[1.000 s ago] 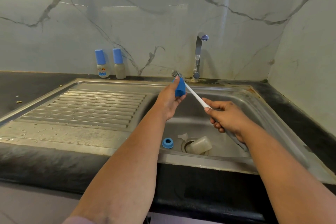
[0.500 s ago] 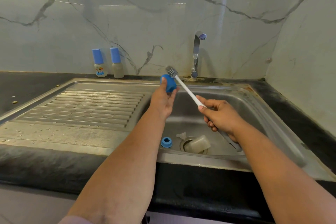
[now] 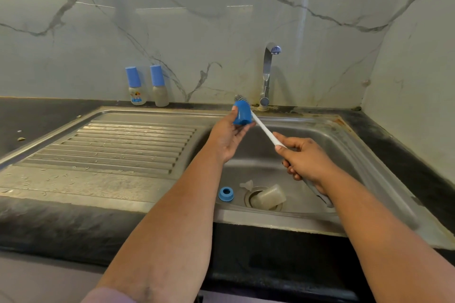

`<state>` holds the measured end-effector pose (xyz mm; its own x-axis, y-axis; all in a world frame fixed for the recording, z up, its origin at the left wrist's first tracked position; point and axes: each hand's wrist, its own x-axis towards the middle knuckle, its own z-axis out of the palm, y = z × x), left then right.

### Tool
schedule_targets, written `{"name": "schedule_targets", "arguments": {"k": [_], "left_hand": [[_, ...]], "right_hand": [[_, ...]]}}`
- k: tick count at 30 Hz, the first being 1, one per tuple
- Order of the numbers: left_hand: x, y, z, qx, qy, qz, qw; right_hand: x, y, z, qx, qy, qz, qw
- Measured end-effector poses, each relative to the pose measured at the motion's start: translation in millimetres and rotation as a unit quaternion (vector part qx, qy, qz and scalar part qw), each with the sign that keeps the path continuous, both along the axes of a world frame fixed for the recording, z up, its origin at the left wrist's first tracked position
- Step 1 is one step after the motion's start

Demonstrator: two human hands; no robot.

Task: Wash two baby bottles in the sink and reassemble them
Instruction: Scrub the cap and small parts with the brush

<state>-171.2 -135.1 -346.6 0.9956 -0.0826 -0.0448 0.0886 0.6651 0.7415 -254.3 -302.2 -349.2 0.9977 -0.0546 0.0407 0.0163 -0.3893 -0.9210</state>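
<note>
My left hand (image 3: 227, 134) holds a blue bottle cap (image 3: 242, 113) over the sink basin (image 3: 344, 155). My right hand (image 3: 304, 160) grips the white handle of a bottle brush (image 3: 264, 129), whose bristle head pokes out just behind the cap. On the basin floor lie a blue screw ring (image 3: 226, 194), a clear teat (image 3: 247, 184) and a translucent bottle body (image 3: 268, 196) on its side over the drain. One assembled baby bottle (image 3: 135, 86) with a blue cap and a picture stands at the back wall, with a second bottle (image 3: 158, 86) beside it.
A chrome tap (image 3: 267, 74) rises behind the basin, with no water seen running. The ribbed steel draining board (image 3: 118, 145) lies to the left, with water drops near its front. Black counter (image 3: 37, 115) surrounds the sink; marble walls close the back and right.
The cap in my left hand has turned and shifted against the brush; the bristle head, fully exposed half a second ago, now sits mostly behind the cap. My right hand keeps its grip.
</note>
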Motion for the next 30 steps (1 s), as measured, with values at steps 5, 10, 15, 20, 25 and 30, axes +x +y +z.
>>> {"name": "schedule_targets", "arguments": {"k": [5, 10, 15, 20, 25, 30], "left_hand": [[4, 4, -1, -0.075, 0.015, 0.081, 0.994], [0, 4, -1, -0.003, 0.019, 0.139, 0.990], [11, 14, -16, 0.268, -0.024, 0.244, 0.932], [13, 27, -19, 0.108, 0.043, 0.095, 0.989], [9, 15, -12, 0.068, 0.025, 0.048, 0.996], [16, 21, -14, 0.018, 0.072, 0.152, 0.986]], "right_hand": [[-1, 1, 0, -0.019, 0.005, 0.023, 1.000], [-3, 1, 2, -0.050, 0.013, 0.049, 0.997], [-3, -6, 4, -0.062, 0.018, 0.041, 0.997], [1, -10, 4, -0.028, -0.013, 0.006, 0.999], [1, -5, 3, 0.005, 0.004, 0.020, 1.000], [-4, -9, 8, 0.013, 0.040, 0.065, 0.997]]}}
